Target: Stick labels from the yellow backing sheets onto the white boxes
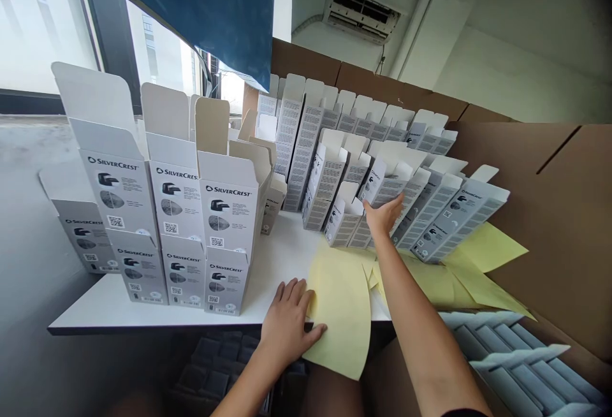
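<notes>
My left hand [289,318] lies flat with its fingers apart at the white table's front edge, on the left margin of a yellow paper sheet [342,315] that hangs over the edge. My right hand [384,214] reaches into the right group of cartons. Its thumb and fingers lie on either side of a grey-white SilverCrest carton [388,189] with raised flaps; part of their contact is hidden. Beside it stand a shorter carton [343,219] on the left and taller stacked cartons [442,219] on the right.
More open-topped SilverCrest cartons [229,206] stand stacked two high on the left of the white table [275,264]. Further rows [299,124] stand behind. Brown cardboard [540,213] walls the right side. Grey cartons [526,366] sit low at right, others under the table.
</notes>
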`<move>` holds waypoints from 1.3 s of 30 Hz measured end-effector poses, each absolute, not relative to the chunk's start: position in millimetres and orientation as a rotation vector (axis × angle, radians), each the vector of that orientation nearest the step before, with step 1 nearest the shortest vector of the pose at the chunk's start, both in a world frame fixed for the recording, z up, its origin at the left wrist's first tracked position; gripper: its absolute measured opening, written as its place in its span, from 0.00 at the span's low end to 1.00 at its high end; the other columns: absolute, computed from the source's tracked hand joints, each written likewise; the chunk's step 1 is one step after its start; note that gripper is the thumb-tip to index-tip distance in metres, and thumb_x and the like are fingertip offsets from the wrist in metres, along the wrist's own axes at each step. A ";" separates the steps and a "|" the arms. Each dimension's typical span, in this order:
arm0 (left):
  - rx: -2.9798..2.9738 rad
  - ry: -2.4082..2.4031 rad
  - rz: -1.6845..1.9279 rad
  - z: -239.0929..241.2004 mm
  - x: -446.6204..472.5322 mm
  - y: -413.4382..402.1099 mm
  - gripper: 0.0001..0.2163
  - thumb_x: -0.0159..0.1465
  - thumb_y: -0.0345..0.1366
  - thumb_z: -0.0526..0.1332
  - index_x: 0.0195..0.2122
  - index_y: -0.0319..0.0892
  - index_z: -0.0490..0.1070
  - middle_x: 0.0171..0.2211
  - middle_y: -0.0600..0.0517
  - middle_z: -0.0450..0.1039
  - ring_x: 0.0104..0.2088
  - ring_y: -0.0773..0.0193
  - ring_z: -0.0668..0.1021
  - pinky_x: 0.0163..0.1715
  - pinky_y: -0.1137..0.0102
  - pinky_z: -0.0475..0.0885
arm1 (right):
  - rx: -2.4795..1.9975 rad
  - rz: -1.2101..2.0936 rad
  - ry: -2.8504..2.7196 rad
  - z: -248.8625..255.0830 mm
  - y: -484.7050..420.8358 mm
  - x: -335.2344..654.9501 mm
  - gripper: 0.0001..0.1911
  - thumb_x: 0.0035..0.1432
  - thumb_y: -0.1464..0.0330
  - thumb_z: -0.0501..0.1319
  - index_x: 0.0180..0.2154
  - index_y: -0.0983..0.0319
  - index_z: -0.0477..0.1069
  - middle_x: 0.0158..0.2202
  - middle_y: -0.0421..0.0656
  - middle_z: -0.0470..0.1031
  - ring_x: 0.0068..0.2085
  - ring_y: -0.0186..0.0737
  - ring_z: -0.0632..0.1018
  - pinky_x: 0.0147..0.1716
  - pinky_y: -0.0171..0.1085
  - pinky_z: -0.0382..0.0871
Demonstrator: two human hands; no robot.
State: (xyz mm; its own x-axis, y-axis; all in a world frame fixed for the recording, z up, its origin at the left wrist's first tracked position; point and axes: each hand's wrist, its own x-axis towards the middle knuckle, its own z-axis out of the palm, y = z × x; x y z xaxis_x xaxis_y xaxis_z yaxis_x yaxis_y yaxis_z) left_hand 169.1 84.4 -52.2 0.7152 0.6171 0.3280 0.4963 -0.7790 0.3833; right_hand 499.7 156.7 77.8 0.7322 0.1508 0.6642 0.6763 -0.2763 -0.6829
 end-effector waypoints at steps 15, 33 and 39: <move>2.669 0.887 0.666 -54.7 170.3 84.5 0.27 0.62 0.55 0.64 0.57 0.44 0.70 0.64 0.41 0.67 0.66 0.42 0.65 0.67 0.47 0.57 | -1.807 -0.635 -0.749 67.4 154.7 501.4 0.49 0.48 0.62 0.64 0.68 0.67 0.48 0.57 0.59 0.64 0.60 0.63 0.65 0.61 0.57 0.56; 2.638 0.863 0.694 -51.7 166.7 81.6 0.30 0.62 0.60 0.61 0.57 0.44 0.70 0.64 0.43 0.67 0.66 0.44 0.66 0.68 0.48 0.57 | -1.414 -0.214 -1.277 66.1 110.0 361.4 0.23 0.56 0.54 0.61 0.51 0.57 0.70 0.47 0.47 0.73 0.45 0.49 0.77 0.45 0.49 0.74; 2.635 0.843 0.745 -61.3 167.5 83.6 0.32 0.64 0.57 0.59 0.64 0.43 0.64 0.63 0.43 0.68 0.64 0.44 0.68 0.67 0.50 0.59 | -1.125 0.372 -1.582 58.5 102.3 231.1 0.50 0.52 0.52 0.69 0.69 0.52 0.46 0.65 0.52 0.62 0.62 0.55 0.68 0.54 0.55 0.69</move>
